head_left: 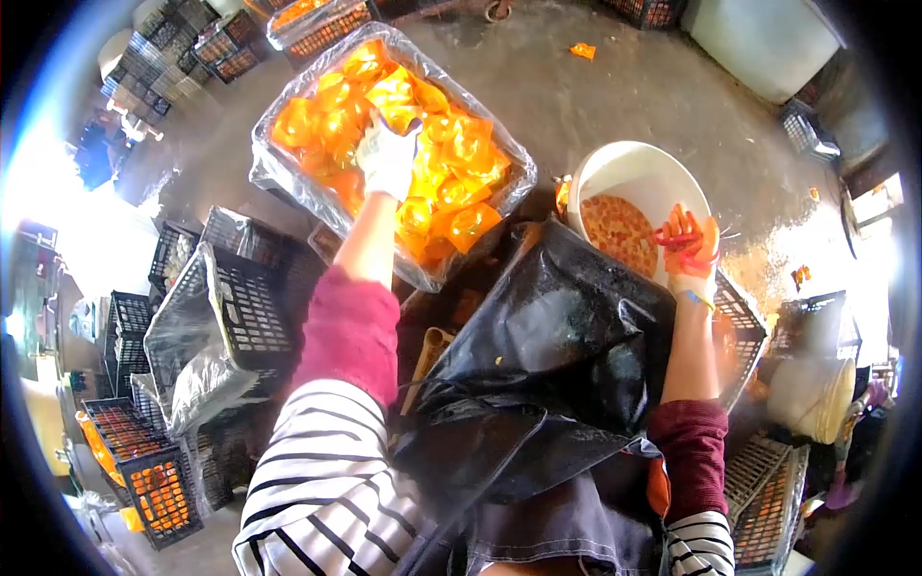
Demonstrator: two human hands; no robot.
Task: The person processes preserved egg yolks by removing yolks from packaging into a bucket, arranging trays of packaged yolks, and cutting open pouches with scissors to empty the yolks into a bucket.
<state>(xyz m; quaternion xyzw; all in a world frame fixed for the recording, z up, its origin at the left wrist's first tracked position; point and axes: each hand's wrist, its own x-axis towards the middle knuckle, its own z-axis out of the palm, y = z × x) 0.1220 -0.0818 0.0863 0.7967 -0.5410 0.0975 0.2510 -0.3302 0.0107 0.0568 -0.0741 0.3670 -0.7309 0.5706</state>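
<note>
My left hand [389, 154], in a white glove, reaches onto a heap of orange packets [451, 173] in a crate lined with clear plastic [519, 163]. Its fingertips are partly hidden among the packets, so its grip is unclear. My right hand [688, 242] is stained red-orange, with its fingers curled at the near right rim of a white bucket [639, 158]. Whatever those fingers hold, if anything, cannot be made out. Inside the bucket lies an orange-brown, lumpy mass [619, 230]. A black apron [567, 326] covers my lap.
Black plastic crates [254, 307] stand at the left, one lower crate [163, 490] showing orange contents. More crates [768, 490] are at the lower right. A loose orange packet [582, 50] lies on the wet floor [538, 86]. A large pale tub [764, 48] stands at the upper right.
</note>
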